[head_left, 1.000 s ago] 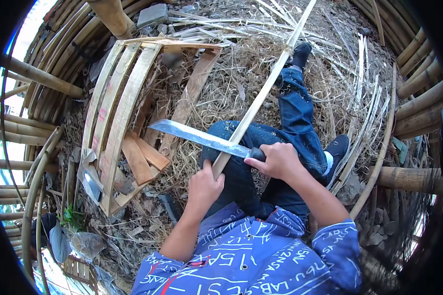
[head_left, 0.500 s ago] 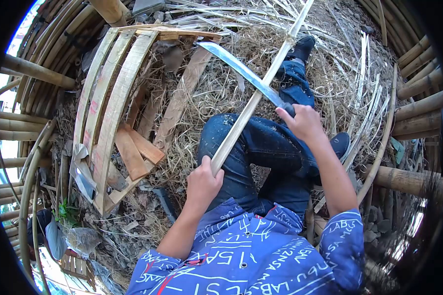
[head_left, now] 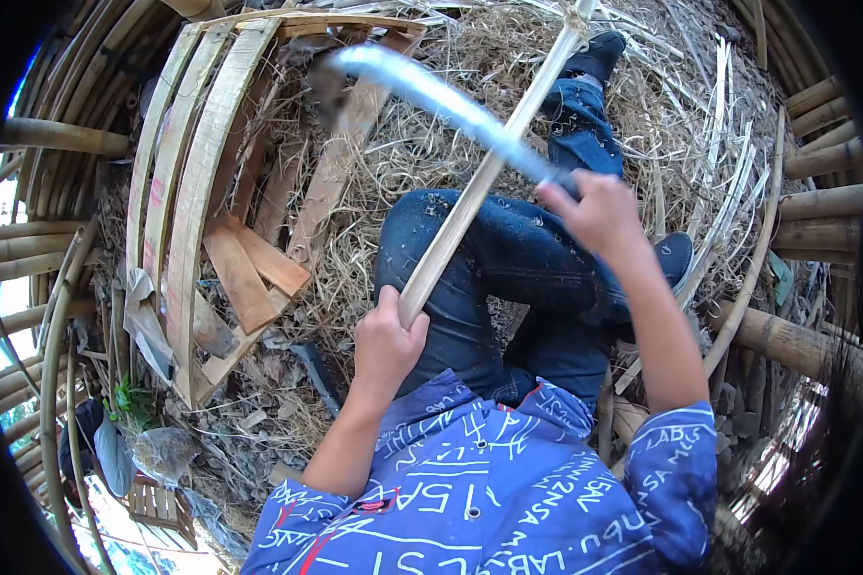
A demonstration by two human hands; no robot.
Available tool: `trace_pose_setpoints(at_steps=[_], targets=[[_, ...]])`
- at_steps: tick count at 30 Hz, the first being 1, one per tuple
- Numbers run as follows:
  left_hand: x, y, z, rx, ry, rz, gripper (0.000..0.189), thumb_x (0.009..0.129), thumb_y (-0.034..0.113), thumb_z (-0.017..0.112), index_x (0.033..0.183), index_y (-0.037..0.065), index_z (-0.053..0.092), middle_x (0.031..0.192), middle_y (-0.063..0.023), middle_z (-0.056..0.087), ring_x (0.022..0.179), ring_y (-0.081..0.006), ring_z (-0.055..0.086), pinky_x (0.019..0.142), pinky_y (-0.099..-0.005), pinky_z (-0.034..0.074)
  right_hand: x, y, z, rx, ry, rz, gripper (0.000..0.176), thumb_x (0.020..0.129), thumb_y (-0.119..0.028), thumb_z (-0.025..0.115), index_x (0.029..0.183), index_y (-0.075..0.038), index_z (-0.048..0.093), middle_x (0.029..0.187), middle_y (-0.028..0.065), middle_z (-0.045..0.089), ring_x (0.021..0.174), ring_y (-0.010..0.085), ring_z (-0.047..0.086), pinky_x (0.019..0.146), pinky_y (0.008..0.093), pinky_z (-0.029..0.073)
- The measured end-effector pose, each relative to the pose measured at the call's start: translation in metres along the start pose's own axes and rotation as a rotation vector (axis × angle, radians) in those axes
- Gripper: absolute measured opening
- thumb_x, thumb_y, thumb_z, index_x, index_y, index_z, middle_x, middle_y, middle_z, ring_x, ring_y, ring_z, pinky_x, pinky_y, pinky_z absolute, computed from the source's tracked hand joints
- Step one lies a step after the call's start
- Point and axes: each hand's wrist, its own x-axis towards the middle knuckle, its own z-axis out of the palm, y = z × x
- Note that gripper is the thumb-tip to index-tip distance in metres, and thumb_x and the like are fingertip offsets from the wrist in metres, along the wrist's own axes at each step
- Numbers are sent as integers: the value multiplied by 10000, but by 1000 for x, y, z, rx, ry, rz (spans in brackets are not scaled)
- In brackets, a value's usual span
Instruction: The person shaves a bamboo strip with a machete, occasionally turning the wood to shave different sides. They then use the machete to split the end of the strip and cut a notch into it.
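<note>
My left hand (head_left: 385, 340) is wrapped round the near end of a long pale bamboo strip (head_left: 458, 222). The strip slants up and away across my raised knee, with a node near its far end. In my right hand (head_left: 599, 213) is the dark handle of a machete (head_left: 441, 103), fingers closed round it. Its long curved blade, smeared by motion, crosses over the strip at about mid-length and points to the upper left.
A slatted wooden crate (head_left: 198, 192) lies at left with loose wood pieces (head_left: 249, 268) in it. A dark-handled tool (head_left: 316, 376) rests by my left forearm. Shavings (head_left: 355, 206) cover the ground, and split strips (head_left: 710, 192) lie at right. Bamboo poles (head_left: 786, 343) surround me.
The machete blade has swung up and left and is now blurred. My left hand and the strip have shifted slightly left. The whole view has moved a little too.
</note>
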Motion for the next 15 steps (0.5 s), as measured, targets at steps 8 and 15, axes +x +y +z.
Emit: trace_pose_setpoints(at_steps=[8, 15], targets=[[4, 3, 5, 60, 19, 28, 268, 788, 161, 650, 885, -6, 464, 660, -266, 601, 648, -463, 622, 595, -534, 510, -8, -3, -5, 132, -30, -33, 675, 838, -662, 591, 744, 2, 668, 670, 247, 647, 675, 423, 667, 639, 497, 529], [4, -3, 5, -65, 55, 16, 210, 772, 128, 631, 830, -10, 484, 626, -265, 568, 623, -464, 611, 566, -510, 495, -26, -14, 26, -65, -38, -308, 682, 793, -738, 566, 655, -71, 607, 601, 177, 631, 572, 353, 654, 537, 448, 508]])
